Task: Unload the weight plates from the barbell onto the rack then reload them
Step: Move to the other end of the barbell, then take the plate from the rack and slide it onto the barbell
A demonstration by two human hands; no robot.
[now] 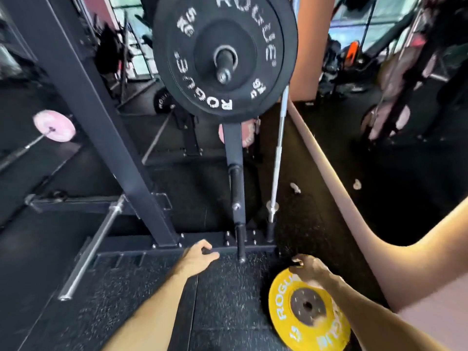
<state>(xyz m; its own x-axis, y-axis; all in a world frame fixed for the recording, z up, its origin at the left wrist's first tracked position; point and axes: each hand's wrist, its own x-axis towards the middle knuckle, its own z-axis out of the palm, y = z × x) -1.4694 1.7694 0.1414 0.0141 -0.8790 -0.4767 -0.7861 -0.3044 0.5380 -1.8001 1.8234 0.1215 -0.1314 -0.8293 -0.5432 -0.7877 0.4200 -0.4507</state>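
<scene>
The person's right hand (pixel 310 271) grips the top edge of the yellow plate (pixel 307 306), fingers curled over the rim; the plate stands low at the right, at or just above the rubber floor (pixel 228 300), and whether it touches the floor cannot be told. The left hand (pixel 200 254) rests against the rack's base frame (pixel 263 247), fingers loosely curled around nothing, just beside the lowest storage peg (pixel 240 245). Above, black plates (pixel 225 54) sit on an upper peg of the storage post (pixel 234 148), and a spare bar (pixel 278 153) stands upright in a holder to the right of the post. Judgement: the plate is being carried 1-handed toward, or away from, a peg. Risks noted: 1) a single grip on the rim leaves the plate free to swing or slip, and a drop would land near the person's feet, which are out of view; 2) the left hand lies close to the peg, so a plate slid onto it could pinch the fingers against the frame; 3) a swing to the right could knock the upright bar out of its holder; 4) the picture is blurred by motion, so the firmness of the grip cannot be confirmed. Bringing the second hand onto the plate would reduce all of these.
</scene>
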